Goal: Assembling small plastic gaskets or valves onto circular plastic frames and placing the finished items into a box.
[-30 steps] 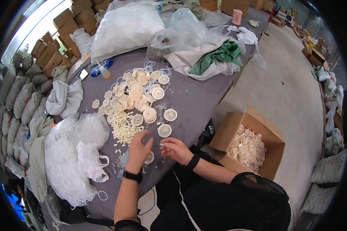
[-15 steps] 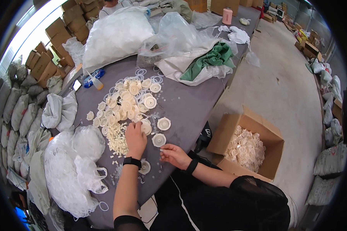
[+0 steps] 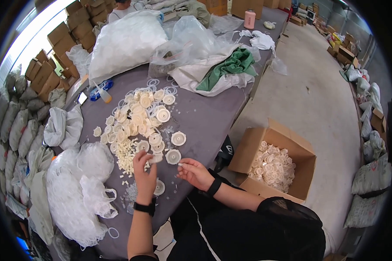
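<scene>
In my left hand [image 3: 144, 170] is a cream round plastic cap [image 3: 156, 158], tilted and gripped at its edge between thumb and fingers. My right hand [image 3: 196, 174] pinches a small whitish part [image 3: 180, 165] at its fingertips; its exact kind is too small to make out. Just beyond the right fingers a loose round cap [image 3: 173, 156] lies face up. Another cap [image 3: 159, 187] rests by my left wrist, and one more [image 3: 178, 138] sits farther off. Beyond the left hand spreads a heap of caps [image 3: 137, 117], beside a pile of small cream plugs [image 3: 125, 154].
A clear bag of translucent rings [image 3: 69, 191] lies at left. Large filled bags [image 3: 126, 43] and a green cloth [image 3: 231, 69] occupy the table's far side. An open carton [image 3: 307, 174] of similar caps stands on the floor at right. Tiny clear washers [image 3: 170, 130] are scattered on the table.
My left hand has drawn back from the heap toward me, now with a cap lifted in it. The right hand stays near the same place, still pinching the small part. The view has shifted slightly.
</scene>
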Demonstrator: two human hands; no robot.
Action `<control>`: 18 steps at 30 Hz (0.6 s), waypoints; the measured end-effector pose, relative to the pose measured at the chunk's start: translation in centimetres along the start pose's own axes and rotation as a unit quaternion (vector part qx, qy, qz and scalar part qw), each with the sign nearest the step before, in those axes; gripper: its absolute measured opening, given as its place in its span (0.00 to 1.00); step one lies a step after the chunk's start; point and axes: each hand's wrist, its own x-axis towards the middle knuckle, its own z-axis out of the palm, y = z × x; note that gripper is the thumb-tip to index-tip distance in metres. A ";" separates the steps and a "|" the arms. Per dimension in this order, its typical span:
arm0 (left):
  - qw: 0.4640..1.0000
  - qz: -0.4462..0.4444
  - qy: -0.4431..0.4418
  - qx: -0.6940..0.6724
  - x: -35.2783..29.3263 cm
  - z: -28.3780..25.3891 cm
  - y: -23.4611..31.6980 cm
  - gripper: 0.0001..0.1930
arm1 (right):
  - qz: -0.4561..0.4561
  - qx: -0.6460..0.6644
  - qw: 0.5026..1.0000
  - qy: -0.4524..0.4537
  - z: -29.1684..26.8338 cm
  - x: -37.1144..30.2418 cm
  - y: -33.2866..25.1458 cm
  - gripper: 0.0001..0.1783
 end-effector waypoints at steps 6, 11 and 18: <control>0.987 -0.080 -0.036 -0.138 -4.7 -0.8 3.3 0.10 | -0.014 -0.100 0.993 -0.055 3.8 0.0 -0.6 0.09; 0.929 -0.143 -0.008 -0.342 -6.2 -1.2 4.8 0.16 | -0.020 -0.236 0.970 -0.059 4.2 -1.0 0.5 0.09; 0.946 -0.147 0.004 -0.290 -6.9 -0.2 4.6 0.27 | -0.016 -0.269 0.961 -0.066 4.5 -1.4 0.7 0.10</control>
